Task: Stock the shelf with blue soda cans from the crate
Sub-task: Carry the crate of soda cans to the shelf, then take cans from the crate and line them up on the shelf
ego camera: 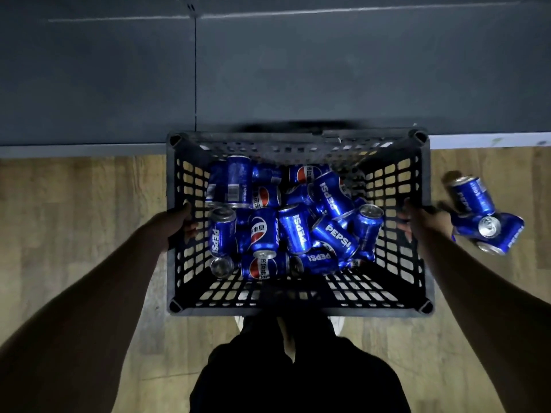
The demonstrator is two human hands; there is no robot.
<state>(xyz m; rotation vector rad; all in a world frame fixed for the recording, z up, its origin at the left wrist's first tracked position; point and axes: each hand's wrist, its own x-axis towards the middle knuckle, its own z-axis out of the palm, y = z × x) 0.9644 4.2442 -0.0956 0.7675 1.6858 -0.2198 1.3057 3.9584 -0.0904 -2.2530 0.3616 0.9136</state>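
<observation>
Black slatted crate (298, 305) sits on the wooden floor (83, 210), its far end against a dark grey shelf base (298, 84). Blue soda cans (293, 222) lie jumbled inside, mostly on their sides. Left hand (176, 225) holds the crate's left rim, grip clamped over the edge. Right hand (419, 217) holds the right rim, grip likewise closed on it. A few loose cans (486, 216) lie on the floor just beside the crate's right wall. The person's dark trousers (298, 368) show below.
</observation>
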